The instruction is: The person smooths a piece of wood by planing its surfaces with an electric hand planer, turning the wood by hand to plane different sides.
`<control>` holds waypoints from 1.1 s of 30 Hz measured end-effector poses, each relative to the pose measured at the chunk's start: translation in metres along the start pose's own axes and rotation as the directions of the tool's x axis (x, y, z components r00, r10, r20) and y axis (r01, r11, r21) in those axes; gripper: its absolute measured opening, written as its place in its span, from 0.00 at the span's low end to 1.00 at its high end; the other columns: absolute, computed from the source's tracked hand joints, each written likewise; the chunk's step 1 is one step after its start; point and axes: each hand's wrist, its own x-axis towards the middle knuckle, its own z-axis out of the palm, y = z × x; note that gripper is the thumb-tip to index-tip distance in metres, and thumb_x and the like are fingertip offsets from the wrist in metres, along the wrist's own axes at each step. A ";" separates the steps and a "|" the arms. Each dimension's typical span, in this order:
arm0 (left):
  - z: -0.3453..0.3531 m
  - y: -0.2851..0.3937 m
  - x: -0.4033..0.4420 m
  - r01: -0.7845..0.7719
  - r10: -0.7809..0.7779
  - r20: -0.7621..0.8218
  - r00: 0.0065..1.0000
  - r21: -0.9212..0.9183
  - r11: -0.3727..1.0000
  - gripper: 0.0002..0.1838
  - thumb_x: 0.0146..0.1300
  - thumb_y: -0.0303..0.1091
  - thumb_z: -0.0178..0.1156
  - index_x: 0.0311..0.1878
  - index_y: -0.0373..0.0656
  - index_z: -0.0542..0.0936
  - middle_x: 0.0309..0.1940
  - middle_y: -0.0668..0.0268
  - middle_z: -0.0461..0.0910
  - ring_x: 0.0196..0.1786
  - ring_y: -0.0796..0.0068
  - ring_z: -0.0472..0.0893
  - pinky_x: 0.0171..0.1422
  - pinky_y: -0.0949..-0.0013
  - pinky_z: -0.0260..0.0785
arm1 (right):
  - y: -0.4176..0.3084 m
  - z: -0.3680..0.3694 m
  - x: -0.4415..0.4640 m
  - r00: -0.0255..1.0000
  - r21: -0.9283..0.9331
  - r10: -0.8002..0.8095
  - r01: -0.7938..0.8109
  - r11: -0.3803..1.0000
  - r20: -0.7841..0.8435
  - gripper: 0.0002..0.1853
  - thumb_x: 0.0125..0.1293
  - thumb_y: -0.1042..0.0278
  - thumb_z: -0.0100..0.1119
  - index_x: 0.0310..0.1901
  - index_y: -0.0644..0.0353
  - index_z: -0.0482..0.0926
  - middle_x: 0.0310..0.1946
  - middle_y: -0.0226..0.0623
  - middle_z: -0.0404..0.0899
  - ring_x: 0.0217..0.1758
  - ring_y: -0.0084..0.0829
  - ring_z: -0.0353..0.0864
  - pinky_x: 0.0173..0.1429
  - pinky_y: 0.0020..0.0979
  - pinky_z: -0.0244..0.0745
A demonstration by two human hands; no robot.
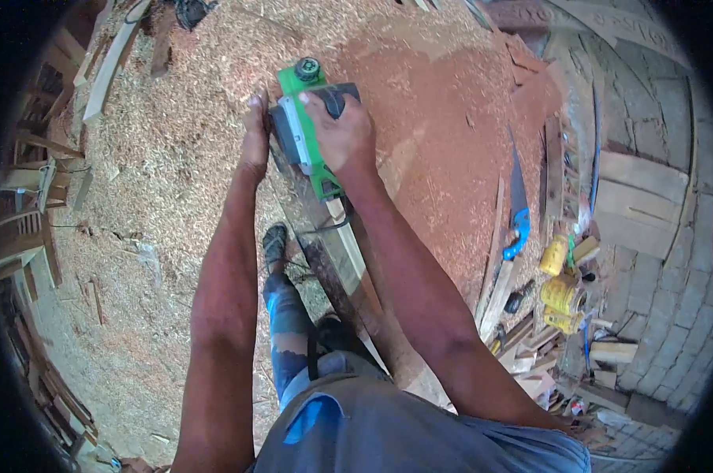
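Observation:
A green and black electric planer (293,130) rests on a long piece of wood (348,252) that runs toward my body. My right hand (342,135) is closed around the planer's black rear handle, with the thumb laid over the top. Along the planer's left side, my left hand (255,135) stands on edge with its fingers stretched forward. Whether it presses on the tool or on the wood's edge is hard to see. Behind the planer, a dark cord (334,226) curves over the wood.
Wood shavings (163,150) cover the ground, with reddish sawdust (427,110) to the right. A blue-handled handsaw (518,213) lies at the right near yellow containers (561,293) and offcuts. My sandalled foot (275,244) stands left of the wood. Wooden pieces (37,205) are piled at the left.

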 end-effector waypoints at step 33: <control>-0.005 0.011 0.011 -0.074 0.066 0.046 0.997 0.186 0.980 0.40 0.85 0.63 0.40 0.80 0.37 0.71 0.71 0.50 0.80 0.82 0.58 0.69 0.90 0.59 0.48 | 0.036 -0.033 -0.102 0.993 -0.032 0.101 -0.103 0.994 -0.060 0.29 0.68 0.41 0.75 0.48 0.65 0.83 0.32 0.57 0.86 0.38 0.64 0.88 0.42 0.55 0.82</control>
